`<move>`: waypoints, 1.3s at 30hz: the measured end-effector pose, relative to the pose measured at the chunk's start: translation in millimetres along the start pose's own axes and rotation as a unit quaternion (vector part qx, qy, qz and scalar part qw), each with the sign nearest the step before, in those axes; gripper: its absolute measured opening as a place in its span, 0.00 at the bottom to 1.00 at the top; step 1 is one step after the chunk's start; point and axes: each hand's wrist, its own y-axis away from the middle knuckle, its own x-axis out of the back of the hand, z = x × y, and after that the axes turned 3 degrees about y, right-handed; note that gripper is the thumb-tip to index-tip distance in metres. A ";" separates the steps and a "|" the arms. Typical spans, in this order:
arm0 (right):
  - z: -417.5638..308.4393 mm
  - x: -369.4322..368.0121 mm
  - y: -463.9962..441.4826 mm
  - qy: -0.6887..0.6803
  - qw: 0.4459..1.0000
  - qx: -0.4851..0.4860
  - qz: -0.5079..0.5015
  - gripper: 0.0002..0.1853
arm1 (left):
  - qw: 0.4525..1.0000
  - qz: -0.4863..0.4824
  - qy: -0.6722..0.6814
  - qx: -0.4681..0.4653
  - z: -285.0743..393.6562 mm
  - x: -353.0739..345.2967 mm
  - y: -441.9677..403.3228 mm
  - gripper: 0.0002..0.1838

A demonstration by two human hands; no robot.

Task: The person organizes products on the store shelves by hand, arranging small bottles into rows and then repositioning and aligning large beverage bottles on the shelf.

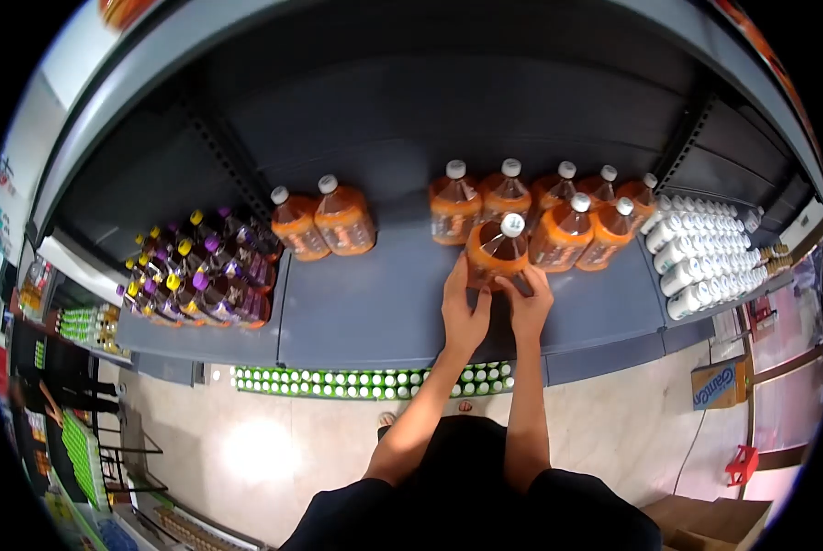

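Note:
A large bottle of orange-brown drink with a white cap is between my two hands, upright, at the middle of the grey shelf. My left hand wraps its left side low down. From the right, my right hand grips the lower part with curled fingers. Whether the bottle's base touches the shelf is hidden by my hands. Right behind it stand matching bottles in a row, and others are close on its right. Two more of the same kind stand apart to the left.
Dark bottles with yellow and purple caps fill the shelf's left end. White bottles crowd the right end. Below the front edge are green bottles with white caps. A cardboard box and a red stool are at right; another person is far left.

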 end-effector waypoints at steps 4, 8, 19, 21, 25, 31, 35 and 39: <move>-34.0 -30.8 9.6 -0.101 0.993 -0.057 -0.009 0.26 | 1.000 0.006 -0.002 -0.020 3.1 37.5 -14.9 0.37; -66.1 -83.1 29.8 -0.192 0.975 -0.108 -0.024 0.25 | 0.998 0.043 -0.019 -0.045 1.4 94.0 -21.9 0.39; -147.1 -226.7 95.4 -0.142 0.982 -0.082 -0.092 0.23 | 0.995 0.104 -0.007 0.003 -22.9 260.0 -39.1 0.39; -154.8 -245.5 102.8 -0.161 0.980 -0.079 -0.090 0.23 | 0.988 0.122 -0.088 -0.031 -33.2 271.8 -43.2 0.41; -169.0 -274.7 108.3 -0.160 0.980 -0.085 -0.084 0.24 | 0.995 0.075 0.026 0.064 -41.9 302.4 -55.1 0.43; -167.5 -302.2 104.6 -0.107 0.989 -0.061 -0.087 0.24 | 0.989 0.096 0.052 0.097 -48.3 319.9 -66.7 0.45; -166.4 -310.2 100.1 -0.101 0.991 -0.051 -0.072 0.21 | 0.992 0.108 -0.050 0.038 -69.5 314.8 -73.1 0.48; -160.2 -305.4 98.1 -0.053 0.994 0.002 -0.092 0.20 | 0.990 0.111 -0.005 0.085 -71.8 311.8 -69.9 0.48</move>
